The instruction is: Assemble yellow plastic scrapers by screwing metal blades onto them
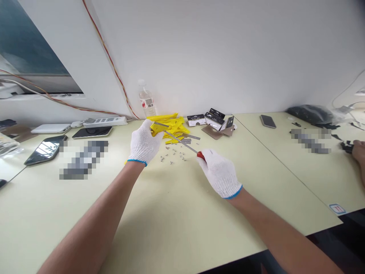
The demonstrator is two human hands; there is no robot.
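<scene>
Two bare forearms (94,217) end in white knit gloves (219,173). The left hand (144,142) is closed around one yellow plastic piece (156,130); the right hand (219,173) is closed on one red-handled steel screwdriver (182,142), angled toward it, above a dozen-plus scattered silver screws (173,155).

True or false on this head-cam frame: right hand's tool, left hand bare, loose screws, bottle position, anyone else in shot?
1. The right hand holds a red-handled screwdriver. True.
2. The left hand is bare. False: it wears a white knit glove with a blue cuff.
3. Loose screws lie on the table near the yellow plastic parts. True.
4. The water bottle lies on its side. False: it stands upright by the wall.
5. Another person's hand shows at the right edge. True.
</scene>
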